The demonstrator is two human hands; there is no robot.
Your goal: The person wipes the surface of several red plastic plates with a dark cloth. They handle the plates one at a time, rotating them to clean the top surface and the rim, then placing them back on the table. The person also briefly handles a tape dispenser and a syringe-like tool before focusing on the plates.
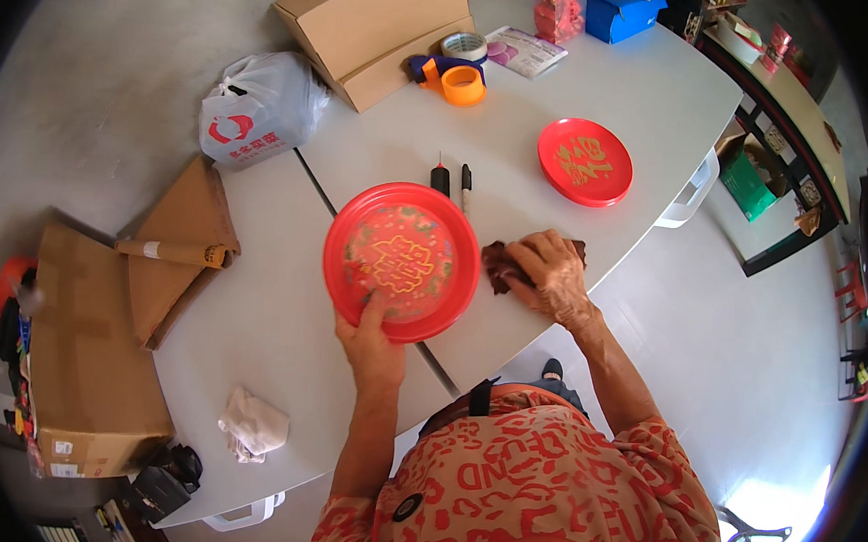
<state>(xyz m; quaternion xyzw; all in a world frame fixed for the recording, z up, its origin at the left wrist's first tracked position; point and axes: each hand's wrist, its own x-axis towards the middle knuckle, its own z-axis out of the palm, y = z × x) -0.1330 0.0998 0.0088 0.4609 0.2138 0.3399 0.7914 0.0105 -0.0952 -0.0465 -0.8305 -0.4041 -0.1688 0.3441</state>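
Note:
My left hand (371, 348) grips the near edge of a round red plate (464, 240), thumb on its face. The plate has a yellow figure and a coloured pattern in its middle. To its right, my right hand (555, 276) is closed over a crumpled dark brown cloth (499, 268) on the table. Beyond the plate are a black tube with a red tip (440, 179) and a pen (467, 183). Further right sits another red plate (551, 150) with gold markings, perhaps on top of others.
Across the grey table (292, 367) runs a dark seam. At the back are a plastic bag (264, 108), an open cardboard box (382, 23), orange tape (464, 86) and a blue box (623, 14). Leftward are a large carton (95, 357), folded cardboard (176, 221) and a pale cloth (254, 424).

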